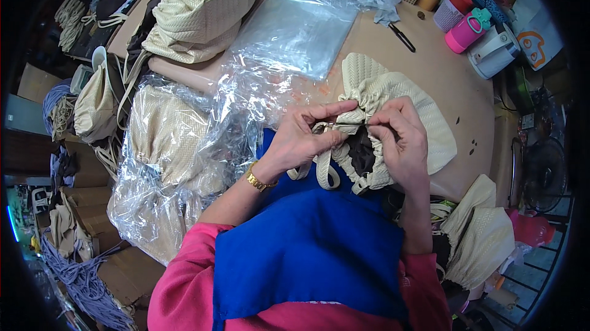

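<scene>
Between my hands is a cream woven drawstring bag (421, 101) with a gathered mouth and a dark lining (362, 154). My left hand (301, 134) is closed, pinching the gathered edge between thumb and fingers. Loops of cream cord (326, 168) hang below those fingers. With fingers bent into a pinch, my right hand (402, 140) is closed at the other side of the mouth. A thin dark strip or rod (351, 124) runs along the edge between my fingertips; its kind is too small to make out. The right fingertips seem to hold its end.
Clear plastic bags (289, 30) lie across the table (445, 79). Another cream bag (200, 15) sits at the far left, with a plastic-wrapped one (166, 125) nearer. Black snips (402, 37) and a pink bottle (464, 33) are at the far right. More cream fabric (482, 233) hangs at lower right.
</scene>
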A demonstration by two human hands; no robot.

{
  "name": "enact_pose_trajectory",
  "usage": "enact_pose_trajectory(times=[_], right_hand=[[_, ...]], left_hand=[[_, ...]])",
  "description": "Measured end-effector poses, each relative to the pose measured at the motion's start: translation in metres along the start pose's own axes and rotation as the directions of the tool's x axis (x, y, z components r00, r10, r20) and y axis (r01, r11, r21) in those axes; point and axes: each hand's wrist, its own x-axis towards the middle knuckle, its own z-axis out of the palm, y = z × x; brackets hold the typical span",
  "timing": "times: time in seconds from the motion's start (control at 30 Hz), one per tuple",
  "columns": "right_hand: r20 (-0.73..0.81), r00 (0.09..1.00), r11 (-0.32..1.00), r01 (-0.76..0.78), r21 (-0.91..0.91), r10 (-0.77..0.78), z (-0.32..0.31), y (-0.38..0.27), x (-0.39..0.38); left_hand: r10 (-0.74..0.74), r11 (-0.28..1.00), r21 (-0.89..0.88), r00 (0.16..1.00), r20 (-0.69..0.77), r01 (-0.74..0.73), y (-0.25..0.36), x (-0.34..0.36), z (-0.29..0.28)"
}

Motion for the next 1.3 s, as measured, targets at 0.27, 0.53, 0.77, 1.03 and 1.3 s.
enact_pose_trajectory(times=[0.27,0.53,0.77,1.03,1.3], right_hand=[[0.114,0.987,0.993,-0.103,-0.061,0.110,0.002,0.002,0.000],[0.183,0.974,0.953,-0.178,0.247,0.134,-0.001,0.006,-0.002],[0.034,0.999,0.997,-0.030,-0.074,0.033,0.006,0.000,-0.011],[0.168,0.972,0.909,-0.215,0.358,0.164,0.002,-0.002,-0.011],[-0.148,0.987,0.997,0.049,-0.067,-0.058,-0.001,-0.006,-0.014]], left_hand=[[0.034,0.998,-0.058,0.999,0.013,-0.033,-0.005,0.001,-0.003],[-0.017,0.999,-0.051,1.000,0.024,0.018,-0.004,0.000,-0.004],[0.025,0.994,-0.107,1.000,0.004,-0.024,-0.008,0.000,0.000],[0.007,0.998,-0.066,1.000,0.023,-0.005,-0.006,-0.001,-0.001],[0.291,0.935,0.204,0.956,0.027,-0.290,-0.006,-0.005,-0.001]])
